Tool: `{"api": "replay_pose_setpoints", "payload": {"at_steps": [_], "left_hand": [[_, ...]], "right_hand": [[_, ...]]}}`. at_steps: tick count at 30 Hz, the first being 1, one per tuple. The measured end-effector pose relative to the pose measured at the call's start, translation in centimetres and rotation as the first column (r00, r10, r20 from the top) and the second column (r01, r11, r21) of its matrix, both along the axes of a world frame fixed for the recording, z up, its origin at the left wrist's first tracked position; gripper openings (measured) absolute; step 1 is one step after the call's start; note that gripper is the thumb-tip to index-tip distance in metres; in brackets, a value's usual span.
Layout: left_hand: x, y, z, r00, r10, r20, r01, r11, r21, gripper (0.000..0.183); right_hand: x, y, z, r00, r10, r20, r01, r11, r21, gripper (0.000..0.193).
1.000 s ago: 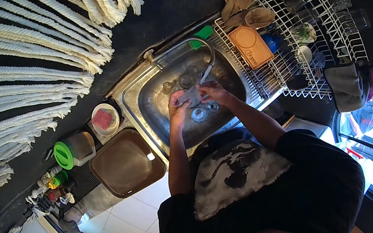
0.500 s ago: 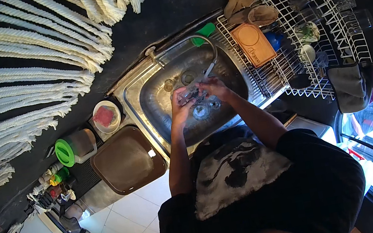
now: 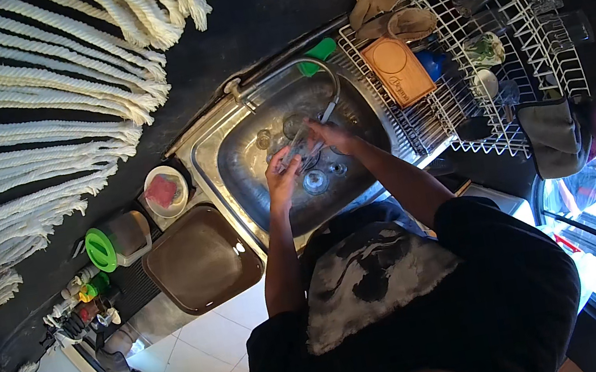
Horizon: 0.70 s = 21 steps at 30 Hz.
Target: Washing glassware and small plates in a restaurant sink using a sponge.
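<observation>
**Left fingers (image 3: 277,161) curled on clear item (image 3: 298,142); right fingers (image 3: 318,129) blurred, can't tell grip**

Head view: item's over mid-sink (image 3: 246,167). Hold it low, firm, off the spout (image 3: 329,110) far right. Glassware (image 3: 315,181) sits in the sink near and far, easy to knock. Drying rack (image 3: 453,53) right, brown tray (image 3: 200,261) left.
</observation>
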State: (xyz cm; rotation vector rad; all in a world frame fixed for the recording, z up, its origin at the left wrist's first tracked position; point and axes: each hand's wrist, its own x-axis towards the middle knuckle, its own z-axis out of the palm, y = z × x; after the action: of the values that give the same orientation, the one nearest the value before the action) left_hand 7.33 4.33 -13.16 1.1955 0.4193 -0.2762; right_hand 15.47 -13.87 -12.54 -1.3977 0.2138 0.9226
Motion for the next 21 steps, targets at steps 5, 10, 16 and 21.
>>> {"api": "replay_pose_setpoints", "payload": {"at_steps": [5, 10, 16, 21], "left_hand": [[-0.8, -0.5, 0.1, 0.99, 0.043, 0.135, -0.057, 0.993, 0.104, 0.04], [-1.6, -1.2, -0.6, 0.992, 0.097, -0.085, -0.099, 0.995, -0.026, 0.043], [-1.0, -1.0, -0.5, 0.889, -0.122, -0.441, -0.08, 0.907, -0.413, 0.07], [-0.5, -1.2, -1.0, 0.941, -0.066, -0.333, -0.016, 0.972, -0.236, 0.055]], "right_hand": [[1.2, 0.4, -1.7, 0.988, 0.003, -0.153, 0.003, 0.999, 0.044, 0.074], [3.3, 0.6, -0.6, 0.964, 0.253, 0.085, -0.24, 0.961, -0.138, 0.072], [2.5, -0.1, 0.4, 0.942, 0.256, 0.217, -0.246, 0.966, -0.075, 0.053], [0.0, -1.1, -0.2, 0.942, -0.254, 0.218, 0.241, 0.967, 0.086, 0.024]]}}
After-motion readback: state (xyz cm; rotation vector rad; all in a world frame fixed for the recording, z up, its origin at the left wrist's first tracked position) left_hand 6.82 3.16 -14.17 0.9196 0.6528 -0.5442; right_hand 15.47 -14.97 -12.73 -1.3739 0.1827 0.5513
